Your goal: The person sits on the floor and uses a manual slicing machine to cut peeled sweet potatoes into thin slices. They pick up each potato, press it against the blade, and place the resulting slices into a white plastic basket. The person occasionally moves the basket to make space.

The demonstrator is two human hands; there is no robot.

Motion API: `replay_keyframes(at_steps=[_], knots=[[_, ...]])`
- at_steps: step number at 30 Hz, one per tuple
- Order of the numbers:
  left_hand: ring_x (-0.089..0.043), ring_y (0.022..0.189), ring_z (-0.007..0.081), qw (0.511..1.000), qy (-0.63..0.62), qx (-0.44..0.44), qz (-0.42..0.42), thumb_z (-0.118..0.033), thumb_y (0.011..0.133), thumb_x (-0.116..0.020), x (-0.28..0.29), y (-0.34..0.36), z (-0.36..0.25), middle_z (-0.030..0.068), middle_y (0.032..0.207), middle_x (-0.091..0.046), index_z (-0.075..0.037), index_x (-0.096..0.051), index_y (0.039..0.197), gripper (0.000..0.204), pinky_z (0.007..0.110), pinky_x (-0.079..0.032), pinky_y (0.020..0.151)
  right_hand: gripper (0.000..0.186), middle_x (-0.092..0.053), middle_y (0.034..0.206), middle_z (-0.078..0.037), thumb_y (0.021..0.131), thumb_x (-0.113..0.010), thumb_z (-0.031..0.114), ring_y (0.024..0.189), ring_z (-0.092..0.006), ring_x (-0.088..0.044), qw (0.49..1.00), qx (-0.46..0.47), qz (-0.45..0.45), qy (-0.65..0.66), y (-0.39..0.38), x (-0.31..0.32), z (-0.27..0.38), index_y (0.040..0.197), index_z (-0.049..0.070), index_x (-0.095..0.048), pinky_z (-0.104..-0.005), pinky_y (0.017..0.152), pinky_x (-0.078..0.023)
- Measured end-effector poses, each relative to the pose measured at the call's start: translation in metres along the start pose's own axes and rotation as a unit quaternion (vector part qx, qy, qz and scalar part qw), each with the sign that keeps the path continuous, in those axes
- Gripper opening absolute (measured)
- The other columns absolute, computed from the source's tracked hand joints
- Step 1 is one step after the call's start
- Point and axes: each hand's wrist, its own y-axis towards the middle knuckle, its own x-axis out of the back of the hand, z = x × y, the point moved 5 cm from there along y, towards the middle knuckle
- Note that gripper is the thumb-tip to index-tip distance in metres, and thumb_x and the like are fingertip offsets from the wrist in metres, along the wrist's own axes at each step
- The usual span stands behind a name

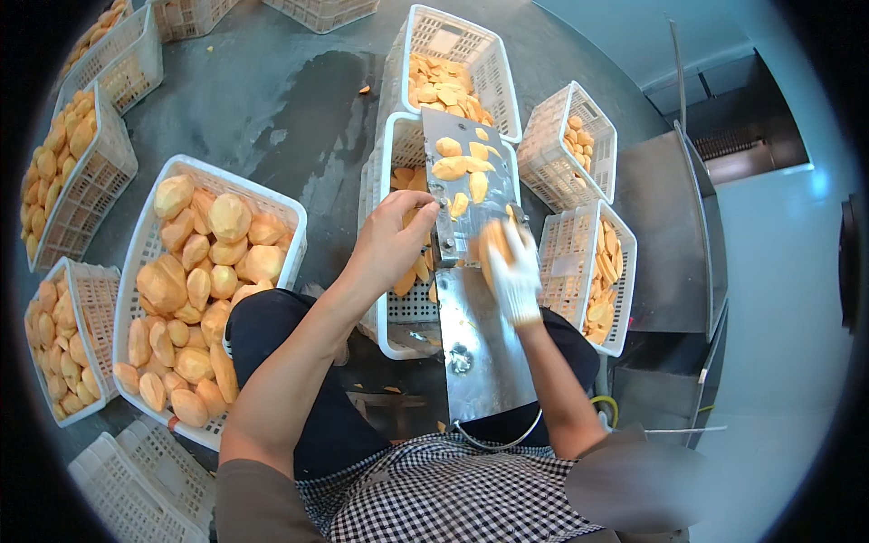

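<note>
A long metal slicing board (pixel 480 339) slopes away from my lap, with a bolted crosspiece partway along it. My right hand (pixel 519 279), in a white glove, is closed over a peeled sweet potato (pixel 490 246) and presses it to the board at the crosspiece; motion blurs it slightly. My left hand (pixel 389 237) is bare, its fingers curled at the board's left edge beside the crosspiece bolts. Several sweet potato slices (pixel 464 168) lie on the board's far part. Beneath the board, a white crate (pixel 392 330) holds more slices, partly hidden by it.
Left of my knees stands a white crate (pixel 294 217) of peeled sweet potatoes. Further filled crates (pixel 113 158) line the left side. Beyond the board is a crate of slices (pixel 502 77); two more crates (pixel 625 312) stand at right, before a metal panel (pixel 665 244).
</note>
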Motion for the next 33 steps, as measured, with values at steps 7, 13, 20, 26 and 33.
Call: replay_keyframes(at_steps=[7,13,20,26,33], knots=[[-0.059,0.102,0.0174,0.998,-0.043,0.017,0.047,-0.027,0.097,-0.052,-0.019,0.004,-0.006,0.0116,0.108,-0.065,0.003,-0.062,0.114,0.036,0.031,-0.045,0.090,0.035,-0.047,0.131,-0.026,0.086,-0.060,0.020,0.112,-0.0443,-0.053,0.997,-0.045,-0.046,-0.049,0.017,-0.003,0.006,0.118,0.004,-0.060,-0.0474,0.095,-0.044],[-0.060,0.097,0.0158,0.998,-0.032,0.058,0.007,-0.027,0.097,-0.053,0.002,0.002,0.009,0.0100,0.103,-0.067,0.004,-0.062,0.113,0.036,0.029,-0.046,0.087,0.035,-0.046,0.134,-0.026,0.088,-0.057,0.025,0.112,-0.0440,-0.053,0.996,-0.054,-0.020,-0.068,0.043,-0.036,-0.019,0.118,0.007,-0.060,-0.0465,0.093,-0.045],[-0.059,0.095,0.0140,0.997,-0.064,0.033,0.040,-0.025,0.097,-0.052,-0.013,0.004,-0.005,0.0080,0.100,-0.066,0.001,-0.063,0.110,0.031,0.029,-0.045,0.085,0.027,-0.040,0.136,-0.031,0.092,-0.052,0.022,0.102,-0.0479,-0.054,0.992,0.028,-0.011,-0.124,0.019,-0.022,-0.005,0.112,0.006,-0.059,-0.0493,0.087,-0.046],[-0.059,0.099,0.0153,0.995,-0.044,0.089,0.020,-0.026,0.097,-0.053,0.004,0.005,0.001,0.0096,0.103,-0.067,0.001,-0.064,0.112,0.033,0.029,-0.045,0.088,0.031,-0.041,0.137,-0.031,0.090,-0.057,0.018,0.109,-0.0457,-0.054,0.996,0.015,0.001,-0.091,0.019,-0.015,0.000,0.115,0.001,-0.058,-0.0446,0.088,-0.048],[-0.059,0.098,0.0144,0.989,-0.103,0.089,0.055,-0.026,0.097,-0.053,-0.007,0.001,-0.006,0.0084,0.103,-0.067,0.002,-0.064,0.112,0.034,0.029,-0.045,0.088,0.036,-0.034,0.147,-0.027,0.091,-0.052,0.017,0.128,-0.0417,-0.044,0.989,-0.123,0.068,-0.036,-0.054,0.023,0.038,0.120,0.000,-0.063,-0.0408,0.106,-0.036]])
